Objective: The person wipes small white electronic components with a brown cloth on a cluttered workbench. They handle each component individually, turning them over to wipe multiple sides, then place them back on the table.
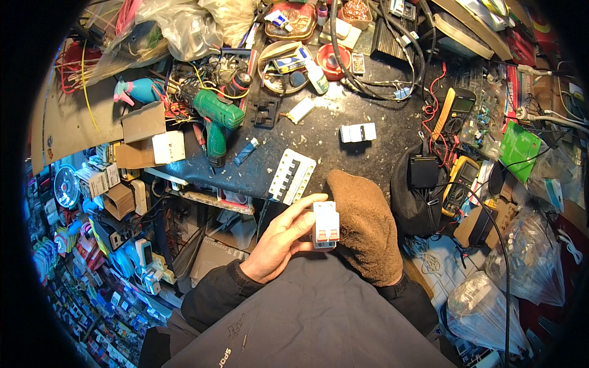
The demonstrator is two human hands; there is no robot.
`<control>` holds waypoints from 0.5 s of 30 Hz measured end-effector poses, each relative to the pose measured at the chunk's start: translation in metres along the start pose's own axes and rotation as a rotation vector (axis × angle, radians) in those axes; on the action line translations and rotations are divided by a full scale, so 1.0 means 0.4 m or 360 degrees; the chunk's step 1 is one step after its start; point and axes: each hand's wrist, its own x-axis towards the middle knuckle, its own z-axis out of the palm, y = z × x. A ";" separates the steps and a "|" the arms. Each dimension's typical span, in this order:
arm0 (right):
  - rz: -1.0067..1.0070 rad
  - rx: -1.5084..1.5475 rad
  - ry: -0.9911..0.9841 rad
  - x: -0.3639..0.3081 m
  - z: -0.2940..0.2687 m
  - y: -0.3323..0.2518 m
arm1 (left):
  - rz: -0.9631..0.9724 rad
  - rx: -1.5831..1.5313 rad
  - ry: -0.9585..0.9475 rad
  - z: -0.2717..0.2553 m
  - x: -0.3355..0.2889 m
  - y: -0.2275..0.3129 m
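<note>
My left hand (283,236) grips a small white two-pole circuit breaker (326,221) in front of my body, thumb and fingers at its left side. Its switch levers are toward me. A thick brown fleecy cloth (367,227) covers my right hand completely, like a mitt, beside the breaker; its fingers are hidden, and whether they hold anything does not show. On the bench edge just beyond my left hand lies a wider white multi-pole breaker (292,176). Farther back sits another white breaker (358,132) with a dark middle.
A green cordless drill (216,119) and a blue lighter-like object (246,151) lie to the left on the dark bench (319,132). Yellow multimeters (460,184) with red leads stand at the right. Black cables (380,92) coil at the back. Plastic bags (485,306) hang low right.
</note>
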 end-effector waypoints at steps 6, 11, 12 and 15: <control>-0.0015 -0.0015 0.0044 0.004 -0.003 -0.010 | 0.0007 -0.0013 -0.0013 -0.001 -0.002 0.002; -0.0047 -0.0108 0.0034 -0.012 0.007 -0.001 | 0.0029 -0.0030 -0.0022 0.000 -0.009 0.003; -0.0038 -0.0103 0.0045 -0.017 0.010 0.000 | 0.0016 -0.0028 -0.0008 -0.001 -0.010 0.001; -0.0038 -0.0150 0.0064 -0.025 0.013 -0.011 | 0.0027 -0.0080 -0.0003 -0.011 -0.008 -0.012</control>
